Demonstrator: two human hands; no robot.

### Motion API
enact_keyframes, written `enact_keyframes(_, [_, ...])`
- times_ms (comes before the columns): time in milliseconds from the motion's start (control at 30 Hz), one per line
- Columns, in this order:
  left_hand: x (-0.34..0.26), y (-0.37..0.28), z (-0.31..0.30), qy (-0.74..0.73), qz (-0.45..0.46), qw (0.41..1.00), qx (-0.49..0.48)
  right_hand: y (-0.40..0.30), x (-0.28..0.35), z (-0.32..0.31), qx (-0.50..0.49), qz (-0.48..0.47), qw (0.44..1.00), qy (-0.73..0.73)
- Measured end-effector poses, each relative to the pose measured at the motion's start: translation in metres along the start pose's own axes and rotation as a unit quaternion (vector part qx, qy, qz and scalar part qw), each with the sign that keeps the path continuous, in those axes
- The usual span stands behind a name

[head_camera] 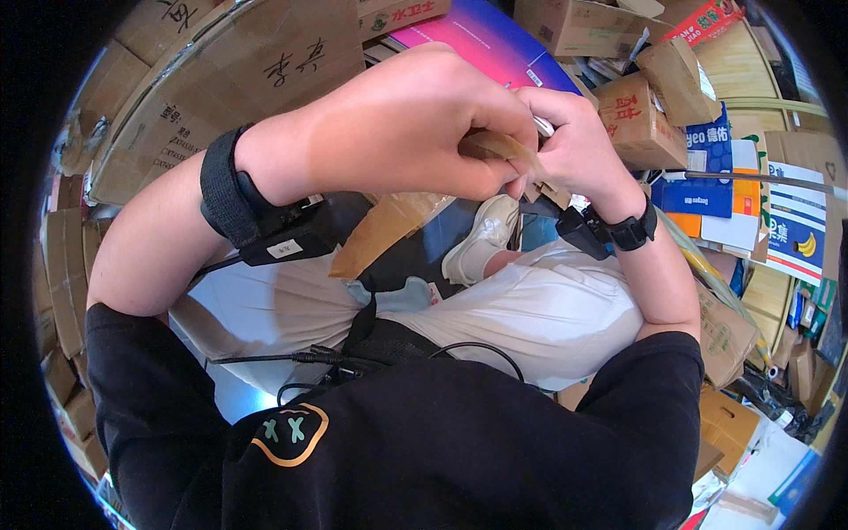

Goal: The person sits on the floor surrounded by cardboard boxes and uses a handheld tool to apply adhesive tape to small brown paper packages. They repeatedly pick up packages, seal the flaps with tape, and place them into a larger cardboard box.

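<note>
My left hand (417, 119) is raised before me, its fingers curled around a translucent brown strip, probably packing tape (500, 147). The strip runs to the fingertips of my right hand (576, 136), which meets the left and pinches it. A small white object (543, 126) shows between the right thumb and fingers; most of it is hidden. Beneath the left hand hangs a longer brown strip (391, 232), angled down towards my lap. Whether it joins the strip in my fingers cannot be seen. Black straps with small dark devices sit on both wrists.
A large cardboard box (265, 86) with handwriting stands at the left front. Beyond my hands is a purple-pink printed box (483, 40). Smaller cartons (639, 119) and flattened printed packaging (709, 172) crowd the right. A metal rod (762, 177) crosses there. Black cables (318, 358) lie at my waist.
</note>
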State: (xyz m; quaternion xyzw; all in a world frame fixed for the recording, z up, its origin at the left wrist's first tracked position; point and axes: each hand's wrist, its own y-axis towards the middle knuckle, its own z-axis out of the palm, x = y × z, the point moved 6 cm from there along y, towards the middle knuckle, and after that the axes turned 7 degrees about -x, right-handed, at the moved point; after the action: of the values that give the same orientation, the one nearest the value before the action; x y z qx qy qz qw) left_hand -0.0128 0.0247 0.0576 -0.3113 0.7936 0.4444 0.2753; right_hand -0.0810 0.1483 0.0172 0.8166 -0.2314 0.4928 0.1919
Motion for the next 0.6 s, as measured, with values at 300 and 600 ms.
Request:
enact_keyframes(300, [0.007,-0.001,-0.009,-0.013,-0.099,0.995,-0.009,0.001,-0.008,-0.006,-0.020,0.031,0.998,0.055])
enact_keyframes(600, [0.032,-0.006,-0.013,-0.116,-0.263,0.957,-0.038,0.005,-0.021,-0.009,-0.019,0.046,0.991,0.122])
